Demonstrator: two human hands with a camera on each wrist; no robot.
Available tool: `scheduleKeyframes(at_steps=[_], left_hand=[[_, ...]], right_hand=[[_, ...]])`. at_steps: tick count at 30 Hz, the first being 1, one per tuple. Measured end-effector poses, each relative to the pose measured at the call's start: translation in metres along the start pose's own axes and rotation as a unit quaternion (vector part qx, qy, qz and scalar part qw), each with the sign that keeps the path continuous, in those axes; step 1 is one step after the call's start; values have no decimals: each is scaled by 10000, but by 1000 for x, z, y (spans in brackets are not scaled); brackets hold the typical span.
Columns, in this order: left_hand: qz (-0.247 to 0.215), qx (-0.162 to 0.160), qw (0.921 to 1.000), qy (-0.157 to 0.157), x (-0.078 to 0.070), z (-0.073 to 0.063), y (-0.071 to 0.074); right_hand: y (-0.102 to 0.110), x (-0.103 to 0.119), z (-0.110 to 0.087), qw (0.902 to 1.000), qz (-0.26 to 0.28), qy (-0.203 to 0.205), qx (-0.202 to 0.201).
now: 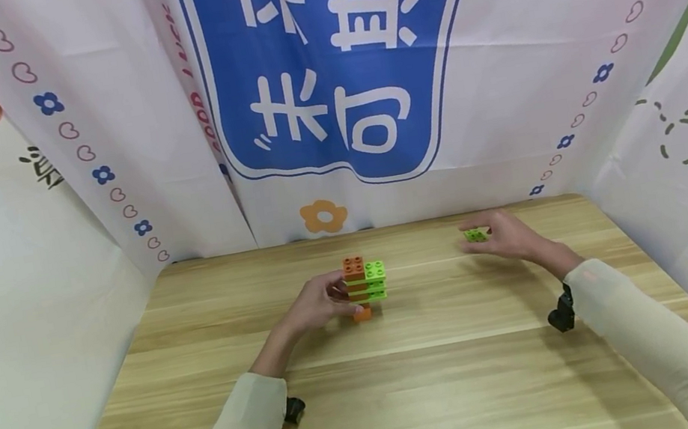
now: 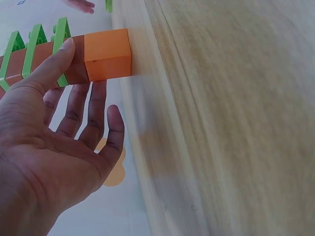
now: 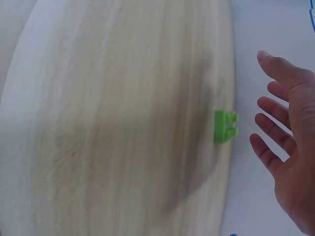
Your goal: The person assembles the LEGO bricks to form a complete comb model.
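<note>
A tower of toy building bricks [image 1: 355,273] stands upright near the middle of the wooden table, with an orange block [image 2: 108,54] at its foot. Brown bricks [image 2: 76,69] alternate with thin green plates [image 2: 34,54] that jut out to the right. My left hand [image 1: 318,302] grips it from the left, thumb on the near side and several fingers behind. Over at the far right, a small green brick [image 3: 225,126] with studs on top sits on the table. Above it hovers my right hand [image 1: 508,236], thumb and fingers spread apart with nothing between them.
The wooden table [image 1: 376,406] ends at a white printed cloth [image 1: 503,104] along the back, with more cloth at both sides. A black wrist camera [image 1: 562,313] hangs below the right sleeve, and another [image 1: 294,410] below the left.
</note>
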State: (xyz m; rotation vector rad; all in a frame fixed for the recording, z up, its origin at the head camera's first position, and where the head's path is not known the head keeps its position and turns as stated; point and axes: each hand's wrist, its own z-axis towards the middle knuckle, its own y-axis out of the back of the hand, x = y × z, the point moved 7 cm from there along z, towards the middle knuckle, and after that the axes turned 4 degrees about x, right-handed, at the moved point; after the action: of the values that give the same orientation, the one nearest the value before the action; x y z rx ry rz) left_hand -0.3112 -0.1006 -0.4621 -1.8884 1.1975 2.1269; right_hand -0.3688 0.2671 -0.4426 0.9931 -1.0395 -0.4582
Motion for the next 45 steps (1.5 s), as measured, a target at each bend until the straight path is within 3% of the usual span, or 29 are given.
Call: scheduleKeyframes(at_steps=[12, 22, 45], left_hand=[[24, -29, 9999, -98, 0, -1, 0], [33, -38, 10000, -55, 2, -2, 1], [-102, -116, 9999, 55, 0, -2, -1]], right_hand=[[-4, -27, -8, 9991, -76, -368, -178], [-7, -34, -8, 9984, -53, -321, -468], [-15, -43, -7, 9982, 96, -395, -435]])
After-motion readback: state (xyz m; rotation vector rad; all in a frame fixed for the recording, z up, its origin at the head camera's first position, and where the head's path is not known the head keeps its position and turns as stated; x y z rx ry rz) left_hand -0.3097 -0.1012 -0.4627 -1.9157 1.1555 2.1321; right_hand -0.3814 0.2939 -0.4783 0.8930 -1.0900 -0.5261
